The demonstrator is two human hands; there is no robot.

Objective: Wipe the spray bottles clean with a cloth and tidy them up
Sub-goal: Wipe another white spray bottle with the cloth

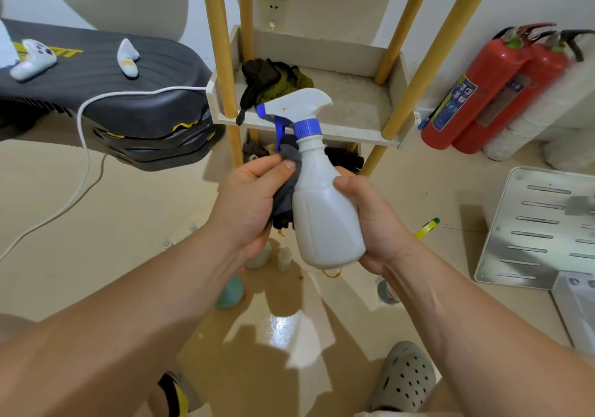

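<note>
A white spray bottle (325, 210) with a blue collar and blue trigger is held upright in front of me, its white nozzle head pointing left. My right hand (376, 223) grips the bottle's body from the right, thumb on its shoulder. My left hand (254, 197) pinches a dark grey cloth (288, 188) against the bottle's left side, just below the trigger. Small bottles (285, 258) stand on the floor beneath my hands, partly hidden.
A wooden-legged shelf (354, 117) stands ahead with dark rags (273, 81) on it. Two red fire extinguishers (489, 91) lean at the right. A perforated white panel (541, 226) lies on the floor. A black bench (106, 88) and white cable (83, 146) are left.
</note>
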